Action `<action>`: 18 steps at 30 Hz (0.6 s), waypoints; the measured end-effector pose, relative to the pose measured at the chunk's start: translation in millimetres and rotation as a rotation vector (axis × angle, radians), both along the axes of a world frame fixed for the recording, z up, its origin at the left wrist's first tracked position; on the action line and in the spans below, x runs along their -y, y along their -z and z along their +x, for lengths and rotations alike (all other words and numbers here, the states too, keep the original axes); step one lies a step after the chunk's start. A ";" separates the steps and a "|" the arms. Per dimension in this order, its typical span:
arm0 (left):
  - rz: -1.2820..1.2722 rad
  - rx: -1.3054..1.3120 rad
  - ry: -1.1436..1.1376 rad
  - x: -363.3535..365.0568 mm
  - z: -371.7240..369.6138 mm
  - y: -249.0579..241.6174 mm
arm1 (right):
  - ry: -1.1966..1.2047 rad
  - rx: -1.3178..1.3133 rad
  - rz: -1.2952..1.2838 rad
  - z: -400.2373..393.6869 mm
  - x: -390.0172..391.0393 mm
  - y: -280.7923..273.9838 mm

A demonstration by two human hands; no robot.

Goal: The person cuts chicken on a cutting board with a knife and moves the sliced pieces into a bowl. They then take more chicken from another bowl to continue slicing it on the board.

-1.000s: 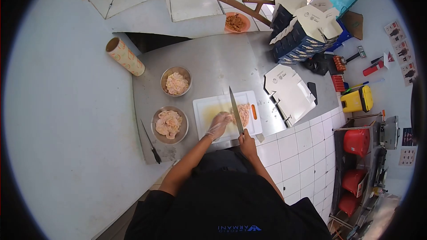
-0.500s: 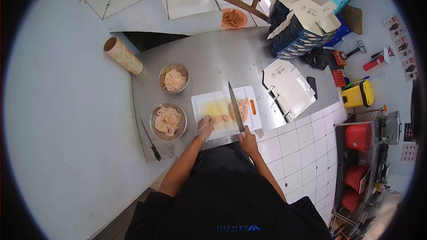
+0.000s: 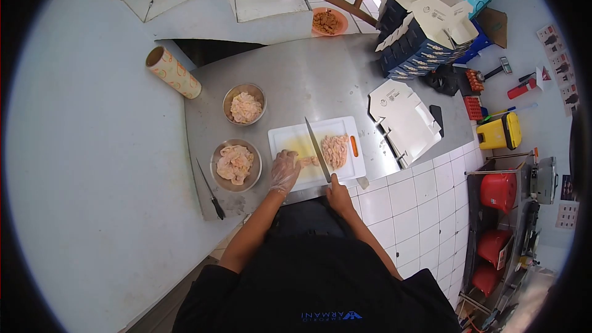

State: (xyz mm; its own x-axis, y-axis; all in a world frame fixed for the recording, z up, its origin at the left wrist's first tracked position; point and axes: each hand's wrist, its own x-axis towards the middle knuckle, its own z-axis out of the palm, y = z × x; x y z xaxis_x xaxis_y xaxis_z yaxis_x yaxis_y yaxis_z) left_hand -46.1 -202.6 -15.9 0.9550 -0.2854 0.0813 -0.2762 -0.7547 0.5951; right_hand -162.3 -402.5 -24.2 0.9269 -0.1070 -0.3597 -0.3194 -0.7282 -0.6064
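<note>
My left hand (image 3: 285, 172), in a clear plastic glove, rests on the left part of the white cutting board (image 3: 280, 138). Its curled fingers hold the end of a strip of raw meat (image 3: 309, 161), which looks like chicken. In my right hand (image 3: 338, 193) is the handle of a long kitchen knife (image 3: 316, 146). The blade points away from me and crosses the strip's right end. Just right of the blade lies a pile of cut meat (image 3: 335, 150). Left of the board, one metal bowl (image 3: 213, 171) holds larger raw pieces, and another bowl (image 3: 264, 111) behind it holds smaller-looking pieces.
A second knife (image 3: 211, 189) lies by the table's left edge. At the back left lies a patterned roll (image 3: 174, 73). Flat cardboard boxes (image 3: 404, 123) and a phone (image 3: 436, 120) are on the right, with stacked boxes (image 3: 419, 49) behind. An orange bowl (image 3: 344, 22) stands beyond the table.
The knife has shifted left, off the cut pile and onto the strip. My left hand has moved slightly away from me, with its back more raised. The camera view has shifted a little.
</note>
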 end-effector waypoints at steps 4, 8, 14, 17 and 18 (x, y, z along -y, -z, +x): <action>0.079 -0.089 0.063 15.0 4.5 27.2 | -0.071 -0.017 0.014 -0.9 -13.3 4.4; 0.050 -0.273 0.101 22.6 11.0 34.2 | -0.051 -0.043 -0.051 -1.3 -17.1 11.3; -0.011 -0.206 0.069 16.1 4.7 37.1 | 0.073 -0.015 -0.090 0.2 -1.9 6.9; 0.073 -0.177 0.090 18.0 3.9 36.0 | 0.032 0.028 -0.068 -0.8 -12.7 2.5; 0.062 -0.158 0.098 18.9 3.3 32.6 | 0.014 0.020 -0.065 0.5 -17.8 2.0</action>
State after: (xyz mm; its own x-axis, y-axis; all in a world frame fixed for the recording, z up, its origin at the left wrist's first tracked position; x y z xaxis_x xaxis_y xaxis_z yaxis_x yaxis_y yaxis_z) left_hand -42.9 -221.5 -48.4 0.9220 -0.3770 -0.0879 -0.2566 -0.7653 0.5904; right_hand -161.8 -384.8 -26.2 0.9321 -0.1430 -0.3327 -0.3183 -0.7616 -0.5645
